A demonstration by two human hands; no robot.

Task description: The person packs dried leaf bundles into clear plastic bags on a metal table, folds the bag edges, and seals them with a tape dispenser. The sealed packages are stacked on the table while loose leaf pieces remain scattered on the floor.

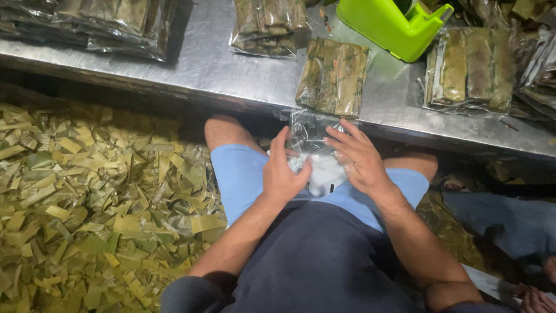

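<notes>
Both my hands are at the open end of a clear plastic bag that hangs over the front edge of a steel table. My left hand pinches the bag's left side and my right hand grips its right side. The bag's far end lies on the table and holds a pack of leaf-wrapped rolls. I sit with my knees under the table, in light blue shorts.
More bagged leaf-wrapped rolls lie at the back left, back middle and right. A lime green tape dispenser stands behind. Cut green leaf scraps cover the floor at left. Another person's leg is at right.
</notes>
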